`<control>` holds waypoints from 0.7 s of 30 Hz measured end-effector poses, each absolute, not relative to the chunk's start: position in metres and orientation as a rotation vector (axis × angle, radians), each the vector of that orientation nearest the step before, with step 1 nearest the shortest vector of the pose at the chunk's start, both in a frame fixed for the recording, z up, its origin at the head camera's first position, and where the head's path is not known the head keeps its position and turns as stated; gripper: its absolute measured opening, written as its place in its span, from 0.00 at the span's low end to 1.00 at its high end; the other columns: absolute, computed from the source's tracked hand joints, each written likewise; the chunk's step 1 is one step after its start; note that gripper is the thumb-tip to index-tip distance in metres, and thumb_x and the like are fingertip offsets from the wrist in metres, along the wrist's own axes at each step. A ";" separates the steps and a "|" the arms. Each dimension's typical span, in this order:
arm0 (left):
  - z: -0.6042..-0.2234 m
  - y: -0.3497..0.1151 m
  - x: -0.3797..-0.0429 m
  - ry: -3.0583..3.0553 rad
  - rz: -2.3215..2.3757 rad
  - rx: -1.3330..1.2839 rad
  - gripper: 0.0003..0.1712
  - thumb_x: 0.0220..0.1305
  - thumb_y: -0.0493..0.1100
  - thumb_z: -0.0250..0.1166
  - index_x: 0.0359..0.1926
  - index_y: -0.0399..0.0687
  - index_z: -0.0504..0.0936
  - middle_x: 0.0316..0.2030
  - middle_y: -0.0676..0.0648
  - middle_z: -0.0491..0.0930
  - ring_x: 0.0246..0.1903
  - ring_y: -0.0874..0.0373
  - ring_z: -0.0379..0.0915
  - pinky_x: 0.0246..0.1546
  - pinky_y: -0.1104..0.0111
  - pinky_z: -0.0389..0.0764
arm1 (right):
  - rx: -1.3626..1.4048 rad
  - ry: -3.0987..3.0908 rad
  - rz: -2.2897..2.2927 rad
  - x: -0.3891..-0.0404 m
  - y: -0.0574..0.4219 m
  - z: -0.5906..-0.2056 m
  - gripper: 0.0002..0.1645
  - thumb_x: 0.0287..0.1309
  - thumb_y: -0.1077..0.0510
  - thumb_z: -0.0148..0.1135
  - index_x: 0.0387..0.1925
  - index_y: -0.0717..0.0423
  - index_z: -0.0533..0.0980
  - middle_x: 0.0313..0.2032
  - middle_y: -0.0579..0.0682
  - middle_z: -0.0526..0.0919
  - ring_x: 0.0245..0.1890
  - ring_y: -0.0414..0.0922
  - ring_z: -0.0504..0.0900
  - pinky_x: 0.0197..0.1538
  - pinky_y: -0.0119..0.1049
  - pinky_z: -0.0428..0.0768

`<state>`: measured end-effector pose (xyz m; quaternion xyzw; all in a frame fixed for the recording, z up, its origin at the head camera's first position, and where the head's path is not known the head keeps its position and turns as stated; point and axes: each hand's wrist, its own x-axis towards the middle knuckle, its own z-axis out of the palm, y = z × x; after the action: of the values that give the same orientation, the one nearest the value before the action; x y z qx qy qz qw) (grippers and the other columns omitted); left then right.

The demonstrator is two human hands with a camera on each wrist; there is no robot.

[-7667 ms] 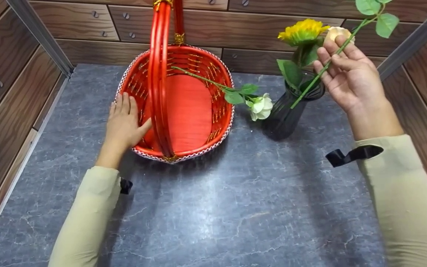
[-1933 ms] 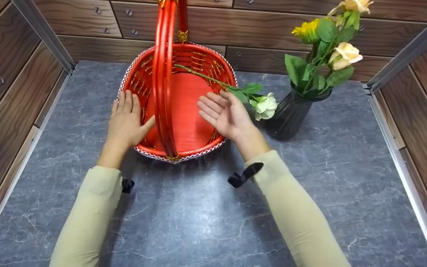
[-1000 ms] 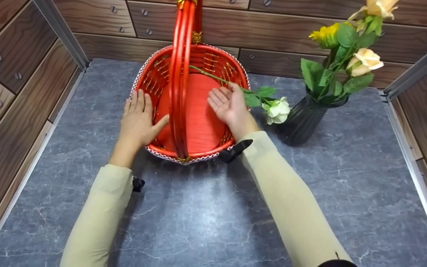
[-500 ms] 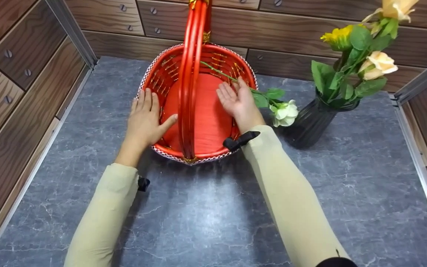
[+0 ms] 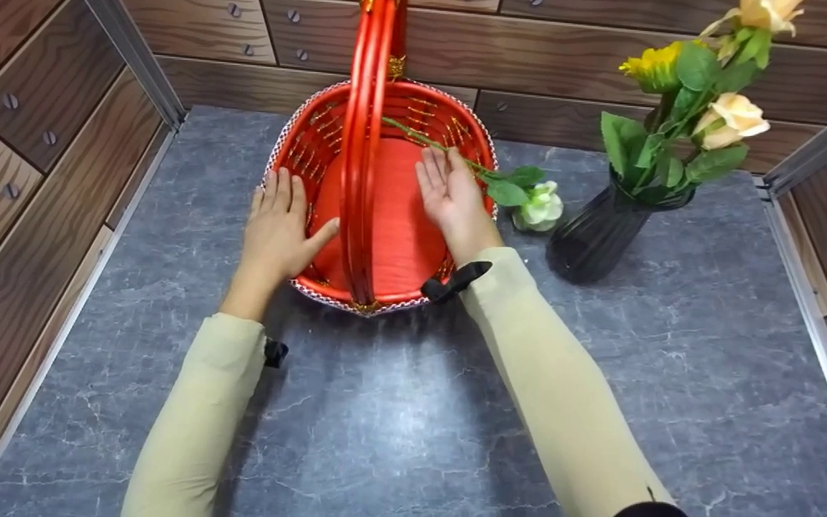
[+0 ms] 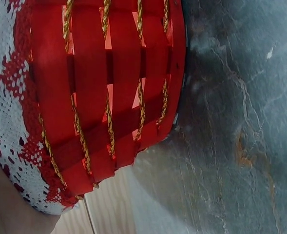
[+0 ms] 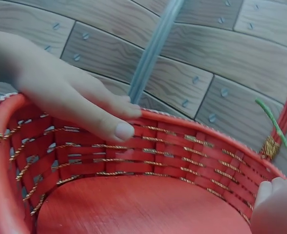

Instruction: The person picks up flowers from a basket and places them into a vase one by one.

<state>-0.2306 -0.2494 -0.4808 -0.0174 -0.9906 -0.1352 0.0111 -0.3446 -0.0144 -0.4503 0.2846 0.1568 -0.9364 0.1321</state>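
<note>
My left hand (image 5: 277, 226) rests on the left rim of a red woven basket (image 5: 413, 251), its fingers straight and its thumb over the inside. In the right wrist view the left hand (image 7: 70, 92) lies across the rim. My right hand (image 5: 456, 201), palm turned up at the basket's right side, pinches the green stem of a white flower (image 5: 539, 208) near the thumb. The stem's end (image 5: 399, 126) reaches into the basket, and the flower head hangs outside the right rim. In the right wrist view, the right fingers (image 7: 275, 200) are close to the stem (image 7: 270, 114).
Right of the basket a dark ribbed vase (image 5: 600, 230) holds a yellow flower (image 5: 654, 68) and two peach roses (image 5: 733, 122). The basket's tall red handle (image 5: 367, 143) arches between the hands. Wood-patterned panels (image 5: 313, 93) border the grey marbled table (image 5: 385, 409).
Earlier my right hand held a stem over the vase; the peach roses now stand in it. The right hand has since come to the white flower, whose head has just turned and shifted slightly.
</note>
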 end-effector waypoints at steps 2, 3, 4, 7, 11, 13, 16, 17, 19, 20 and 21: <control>-0.480 -0.250 -0.231 -3.090 -0.417 -0.055 0.57 0.68 0.75 0.43 0.77 0.32 0.46 0.78 0.32 0.40 0.78 0.38 0.28 0.76 0.48 0.33 | 0.817 0.453 -2.733 -0.342 -0.017 -0.447 0.16 0.75 0.56 0.50 0.54 0.61 0.76 0.63 0.51 0.78 0.66 0.45 0.75 0.70 0.40 0.69; -0.481 -0.249 -0.231 -3.091 -0.413 -0.055 0.58 0.68 0.75 0.43 0.77 0.32 0.46 0.78 0.32 0.40 0.78 0.38 0.28 0.76 0.48 0.33 | 0.807 0.461 -2.739 -0.340 -0.018 -0.445 0.17 0.75 0.56 0.49 0.54 0.63 0.76 0.63 0.51 0.78 0.66 0.46 0.74 0.69 0.40 0.70; -0.481 -0.249 -0.231 -3.091 -0.410 -0.054 0.58 0.68 0.75 0.43 0.77 0.32 0.46 0.78 0.32 0.40 0.78 0.38 0.28 0.76 0.48 0.33 | 0.805 0.461 -2.744 -0.339 -0.019 -0.443 0.17 0.75 0.56 0.49 0.54 0.62 0.76 0.63 0.51 0.78 0.66 0.46 0.75 0.69 0.40 0.70; -0.481 -0.249 -0.232 -3.092 -0.398 -0.050 0.58 0.68 0.75 0.43 0.77 0.32 0.47 0.78 0.32 0.40 0.78 0.38 0.27 0.76 0.48 0.34 | 0.785 0.460 -2.767 -0.335 -0.020 -0.437 0.13 0.75 0.57 0.49 0.49 0.59 0.77 0.65 0.50 0.76 0.66 0.46 0.74 0.68 0.40 0.71; -0.482 -0.249 -0.233 -3.094 -0.401 -0.055 0.58 0.68 0.75 0.42 0.77 0.32 0.46 0.78 0.32 0.39 0.78 0.38 0.27 0.76 0.48 0.33 | 0.717 0.487 -2.811 -0.329 -0.018 -0.431 0.06 0.75 0.60 0.48 0.46 0.55 0.73 0.67 0.52 0.73 0.68 0.48 0.72 0.69 0.41 0.70; -0.482 -0.249 -0.232 -3.097 -0.407 -0.058 0.57 0.68 0.74 0.43 0.77 0.32 0.46 0.78 0.32 0.39 0.78 0.38 0.27 0.76 0.48 0.32 | 0.688 0.522 -2.821 -0.326 -0.015 -0.429 0.08 0.75 0.62 0.47 0.49 0.54 0.72 0.68 0.54 0.73 0.67 0.49 0.73 0.69 0.42 0.70; -0.480 -0.249 -0.231 -3.100 -0.411 -0.061 0.57 0.69 0.74 0.44 0.77 0.31 0.45 0.78 0.31 0.38 0.78 0.37 0.27 0.76 0.47 0.33 | 0.652 0.609 -2.820 -0.321 -0.010 -0.427 0.14 0.75 0.64 0.46 0.56 0.55 0.71 0.67 0.55 0.73 0.66 0.51 0.75 0.68 0.43 0.71; -0.480 -0.249 -0.231 -3.101 -0.416 -0.062 0.57 0.69 0.73 0.44 0.77 0.31 0.45 0.77 0.31 0.38 0.77 0.37 0.27 0.76 0.47 0.33 | 0.640 0.639 -2.815 -0.319 -0.008 -0.426 0.15 0.75 0.64 0.46 0.58 0.55 0.71 0.64 0.55 0.76 0.65 0.51 0.75 0.68 0.43 0.72; -0.480 -0.249 -0.231 -3.105 -0.419 -0.065 0.57 0.69 0.73 0.44 0.77 0.31 0.45 0.77 0.31 0.38 0.77 0.37 0.27 0.76 0.47 0.33 | 0.610 0.680 -2.810 -0.316 -0.003 -0.425 0.14 0.75 0.64 0.47 0.57 0.56 0.73 0.56 0.54 0.81 0.62 0.50 0.77 0.67 0.42 0.72; -0.480 -0.248 -0.231 -3.108 -0.421 -0.066 0.57 0.69 0.73 0.44 0.77 0.31 0.45 0.77 0.31 0.38 0.77 0.37 0.27 0.76 0.47 0.33 | 0.596 0.691 -2.812 -0.313 -0.001 -0.424 0.13 0.75 0.64 0.47 0.55 0.57 0.74 0.52 0.54 0.83 0.60 0.50 0.79 0.67 0.42 0.72; -0.480 -0.248 -0.231 -3.111 -0.421 -0.067 0.57 0.69 0.73 0.43 0.77 0.31 0.45 0.77 0.31 0.38 0.77 0.37 0.27 0.76 0.47 0.32 | 0.585 0.699 -2.814 -0.311 0.001 -0.423 0.12 0.74 0.64 0.48 0.52 0.57 0.75 0.47 0.54 0.84 0.57 0.49 0.80 0.67 0.42 0.72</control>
<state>-0.2307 -0.2479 -0.4798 -0.0212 -0.9907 -0.1342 0.0007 -0.3112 0.0012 -0.4234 0.1970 0.2352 -0.9474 0.0917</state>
